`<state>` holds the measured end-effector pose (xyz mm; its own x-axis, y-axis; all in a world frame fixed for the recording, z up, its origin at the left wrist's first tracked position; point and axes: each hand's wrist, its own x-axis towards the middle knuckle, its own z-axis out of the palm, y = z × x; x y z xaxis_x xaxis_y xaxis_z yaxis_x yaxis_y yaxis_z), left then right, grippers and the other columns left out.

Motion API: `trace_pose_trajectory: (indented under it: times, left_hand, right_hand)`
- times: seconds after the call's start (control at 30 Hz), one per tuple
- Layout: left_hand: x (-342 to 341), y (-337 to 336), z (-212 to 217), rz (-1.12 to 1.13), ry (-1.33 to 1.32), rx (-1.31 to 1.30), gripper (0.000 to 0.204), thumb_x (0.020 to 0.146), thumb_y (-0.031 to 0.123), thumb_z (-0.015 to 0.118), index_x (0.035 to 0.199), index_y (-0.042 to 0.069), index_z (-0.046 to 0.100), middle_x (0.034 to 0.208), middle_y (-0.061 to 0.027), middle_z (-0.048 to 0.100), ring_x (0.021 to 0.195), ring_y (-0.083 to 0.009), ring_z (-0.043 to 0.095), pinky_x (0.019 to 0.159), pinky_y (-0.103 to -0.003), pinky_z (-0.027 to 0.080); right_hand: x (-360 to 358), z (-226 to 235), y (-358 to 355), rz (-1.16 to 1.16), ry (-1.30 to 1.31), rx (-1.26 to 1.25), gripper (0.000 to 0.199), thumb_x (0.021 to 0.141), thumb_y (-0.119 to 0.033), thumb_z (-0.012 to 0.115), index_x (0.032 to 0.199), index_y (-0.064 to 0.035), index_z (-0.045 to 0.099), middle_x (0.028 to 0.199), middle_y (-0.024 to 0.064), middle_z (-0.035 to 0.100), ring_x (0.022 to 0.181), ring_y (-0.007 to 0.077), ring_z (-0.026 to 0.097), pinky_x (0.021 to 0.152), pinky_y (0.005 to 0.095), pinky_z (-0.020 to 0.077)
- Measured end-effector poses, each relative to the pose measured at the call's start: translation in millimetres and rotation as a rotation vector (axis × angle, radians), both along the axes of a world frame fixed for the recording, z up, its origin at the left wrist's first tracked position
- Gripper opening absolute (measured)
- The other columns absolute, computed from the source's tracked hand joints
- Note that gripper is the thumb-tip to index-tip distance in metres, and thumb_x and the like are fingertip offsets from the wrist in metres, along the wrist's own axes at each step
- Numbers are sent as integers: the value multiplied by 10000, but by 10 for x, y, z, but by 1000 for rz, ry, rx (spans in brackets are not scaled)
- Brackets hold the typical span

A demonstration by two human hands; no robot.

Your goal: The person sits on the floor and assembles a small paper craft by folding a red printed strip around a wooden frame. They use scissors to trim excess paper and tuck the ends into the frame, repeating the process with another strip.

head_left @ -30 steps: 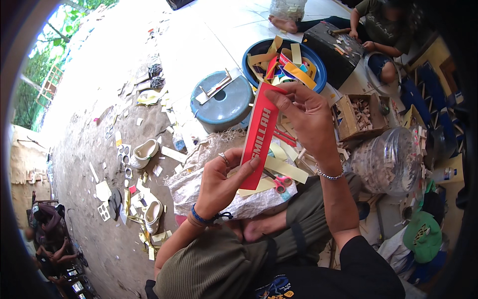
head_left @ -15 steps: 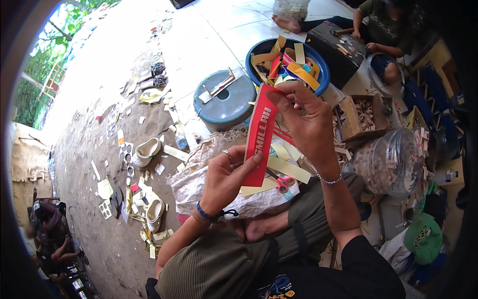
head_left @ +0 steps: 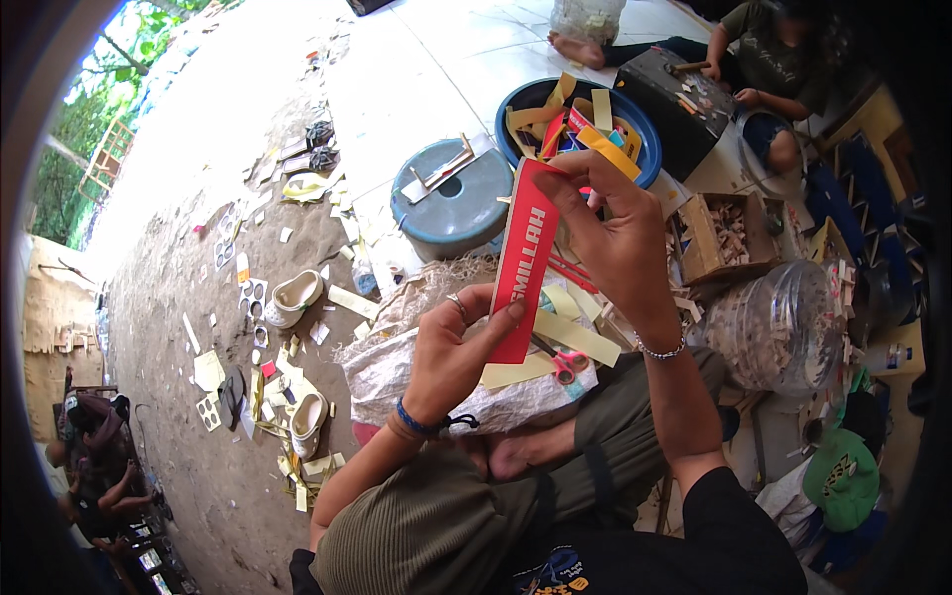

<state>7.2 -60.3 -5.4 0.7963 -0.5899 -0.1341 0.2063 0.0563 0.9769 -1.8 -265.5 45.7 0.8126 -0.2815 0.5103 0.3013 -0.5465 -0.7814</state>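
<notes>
We see the fingers [head_left: 504, 319] of the left hand [head_left: 442, 359] pinching the lower part of a red strip [head_left: 523, 273] with pale lettering, its thumb pressed on the red face, while the fingers of the right hand [head_left: 623, 243] grip its top end between thumb and forefinger. The strip stands slanted between both sets of fingers. Just below them we find pale yellow strips [head_left: 585, 339] and pink-handled scissors [head_left: 568, 368], lying on a white woven sack [head_left: 382, 385]. Beyond the fingers and to their left sits a round blue-grey tub [head_left: 421, 226], upturned; straight beyond them is a blue basin [head_left: 654, 147] heaped with coloured strips. Right of the right fingers we note an open box [head_left: 702, 260] of small wooden pieces, then a clear plastic container [head_left: 773, 332]. Well left of the left fingers, two pale clogs [head_left: 296, 299] lie among scraps on the ground. Farthest beyond the right fingers, a co-worker [head_left: 778, 59] sits at a black box [head_left: 674, 109], holding a hammer.
</notes>
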Motion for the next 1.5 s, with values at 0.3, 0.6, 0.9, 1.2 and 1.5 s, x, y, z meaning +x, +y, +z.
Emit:
trace_pose_trajectory:
  times: [0.3,0.6,0.9,1.2,1.5]
  left_hand:
    - [-21,-7,19,8,-3,3,278,1004,178,710,1187,-31,698,1063,-75,749,913,-74,678,796,-255,577]
    - [-20,-12,24,18,4,-17,279,996,170,719,1181,-39,701,1055,-85,753,920,-84,686,796,-257,585]
    - [-28,-15,41,16,-2,-23,287,999,180,717,1186,-37,698,1056,-84,754,927,-85,688,800,-257,584]
    - [-27,-11,54,-3,4,-12,288,999,183,717,1191,-31,698,1069,-83,754,937,-85,686,811,-259,580]
    - [-24,-16,29,22,-28,-24,265,992,172,724,1166,-28,713,1053,-78,760,927,-86,688,814,-265,576]
  right_hand:
    - [101,-40,-4,-18,-55,68,163,993,-209,714,1048,-56,721,767,38,710,602,41,582,507,250,421]
    - [104,3,-16,-15,-8,56,170,987,-201,718,1055,-46,730,824,60,747,677,60,645,547,251,467]
    - [119,-6,-24,3,11,114,169,984,-195,721,1061,-45,736,809,61,749,607,46,598,504,250,426]
    - [111,17,-23,-5,28,105,166,980,-198,722,1062,-56,747,774,57,735,609,51,601,514,255,430]
    - [122,9,-29,21,75,168,170,986,-189,716,1068,-44,744,798,43,737,643,50,601,525,245,436]
